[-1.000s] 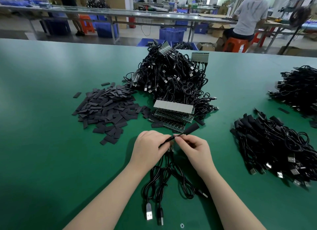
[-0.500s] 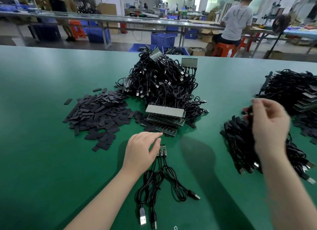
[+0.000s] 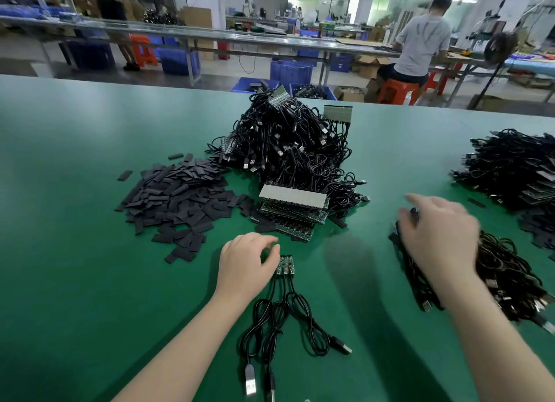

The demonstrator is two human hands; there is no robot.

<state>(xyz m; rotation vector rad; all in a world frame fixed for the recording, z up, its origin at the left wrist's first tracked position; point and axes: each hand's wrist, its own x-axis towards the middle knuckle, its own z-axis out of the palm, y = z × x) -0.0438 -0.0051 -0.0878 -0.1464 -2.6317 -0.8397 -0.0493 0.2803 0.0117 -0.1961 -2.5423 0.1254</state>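
Still parking the left hand (image 3: 246, 263) just left of the board strip (image 3: 286, 265), fingers loosely curled, gripping nothing. Dropped the right hand (image 3: 438, 233) lower than half a second ago: blurry, spread open over the cable pile (image 3: 504, 278) well right of the strip.

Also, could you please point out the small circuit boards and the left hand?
small circuit boards (image 3: 286, 265), head view, middle board.
left hand (image 3: 244, 262), head view, back of the hand.

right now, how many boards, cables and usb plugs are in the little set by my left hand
green boards: 3
black cables: 3
usb plugs: 3
total: 9
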